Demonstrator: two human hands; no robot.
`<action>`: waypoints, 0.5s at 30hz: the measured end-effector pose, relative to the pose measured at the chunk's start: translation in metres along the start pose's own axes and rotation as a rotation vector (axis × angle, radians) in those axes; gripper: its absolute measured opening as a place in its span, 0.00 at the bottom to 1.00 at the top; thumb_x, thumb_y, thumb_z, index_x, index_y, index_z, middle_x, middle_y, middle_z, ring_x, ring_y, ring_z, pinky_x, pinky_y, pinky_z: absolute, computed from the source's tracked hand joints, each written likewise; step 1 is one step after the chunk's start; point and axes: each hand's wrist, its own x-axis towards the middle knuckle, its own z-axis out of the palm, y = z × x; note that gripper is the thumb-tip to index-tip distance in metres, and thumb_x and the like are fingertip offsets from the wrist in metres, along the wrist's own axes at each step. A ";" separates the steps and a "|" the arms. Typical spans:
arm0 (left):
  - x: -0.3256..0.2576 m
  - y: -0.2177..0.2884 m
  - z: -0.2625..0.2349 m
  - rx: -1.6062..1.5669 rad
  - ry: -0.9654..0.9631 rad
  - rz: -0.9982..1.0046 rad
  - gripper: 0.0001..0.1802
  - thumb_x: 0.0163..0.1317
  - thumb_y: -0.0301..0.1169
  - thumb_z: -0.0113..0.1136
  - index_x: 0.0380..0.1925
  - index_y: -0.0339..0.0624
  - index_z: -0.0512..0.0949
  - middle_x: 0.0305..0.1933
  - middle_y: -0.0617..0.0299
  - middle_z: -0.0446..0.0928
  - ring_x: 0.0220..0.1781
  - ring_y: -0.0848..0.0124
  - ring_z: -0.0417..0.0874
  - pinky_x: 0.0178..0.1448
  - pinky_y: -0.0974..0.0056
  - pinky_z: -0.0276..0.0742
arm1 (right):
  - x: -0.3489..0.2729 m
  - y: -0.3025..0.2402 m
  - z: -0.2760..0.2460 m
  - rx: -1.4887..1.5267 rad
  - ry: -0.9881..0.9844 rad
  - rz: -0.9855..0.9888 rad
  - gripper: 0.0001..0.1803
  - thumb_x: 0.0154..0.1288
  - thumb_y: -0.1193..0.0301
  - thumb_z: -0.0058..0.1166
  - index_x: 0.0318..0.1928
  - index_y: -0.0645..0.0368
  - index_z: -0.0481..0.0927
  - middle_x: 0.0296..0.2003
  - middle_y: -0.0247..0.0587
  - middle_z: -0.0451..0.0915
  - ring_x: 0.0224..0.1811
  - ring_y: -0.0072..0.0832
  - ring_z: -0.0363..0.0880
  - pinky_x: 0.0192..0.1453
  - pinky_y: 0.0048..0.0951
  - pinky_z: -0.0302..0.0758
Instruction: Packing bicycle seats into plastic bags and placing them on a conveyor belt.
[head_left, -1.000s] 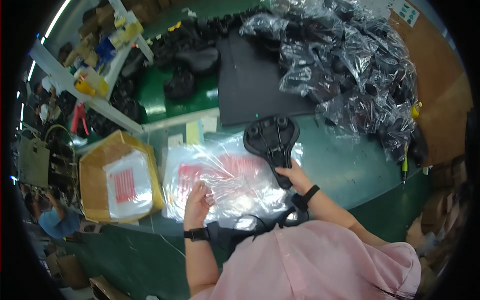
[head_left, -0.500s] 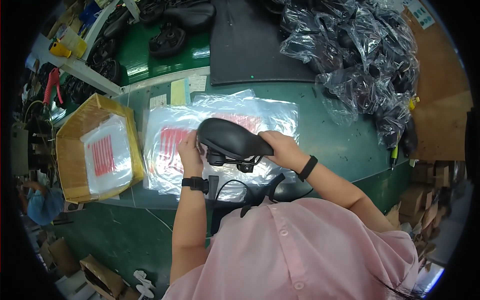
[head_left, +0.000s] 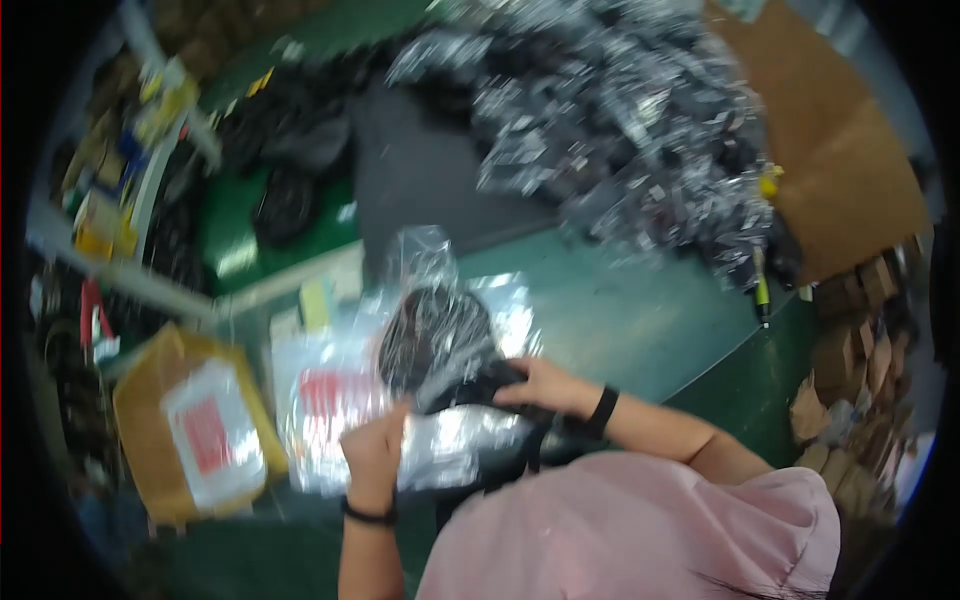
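A black bicycle saddle (head_left: 430,335) lies inside a clear plastic bag (head_left: 422,255) above the near middle of the table, its broad end up and to the left. My right hand (head_left: 545,388) is closed round the narrow end at the right. At the lower left edge of the bagged saddle, my left hand (head_left: 372,447) is closed with its thumb side up; blur hides what it pinches, if anything. Flat clear bags with red print (head_left: 325,388) are spread on the table beneath. The picture is smeared by motion.
A yellow-taped box (head_left: 140,440) with more printed bags stands at the left. Plastic-wrapped saddles (head_left: 640,130) are heaped at the far right beside a black mat (head_left: 430,170). Unwrapped black saddles (head_left: 285,200) lie at the far left. Brown cardboard (head_left: 830,150) borders the right.
The saddle, bare half a second ago, now has clear plastic over it. My left hand has dropped away from the saddle's broad end. The whole view has shifted and tilted.
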 end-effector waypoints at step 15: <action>0.097 0.137 -0.100 -0.081 -0.277 0.069 0.14 0.57 0.19 0.54 0.43 0.40 0.80 0.42 0.56 0.82 0.44 0.61 0.82 0.51 0.65 0.75 | -0.007 -0.077 -0.176 0.008 0.506 -0.303 0.36 0.47 0.66 0.66 0.58 0.64 0.71 0.48 0.47 0.77 0.49 0.31 0.76 0.51 0.32 0.74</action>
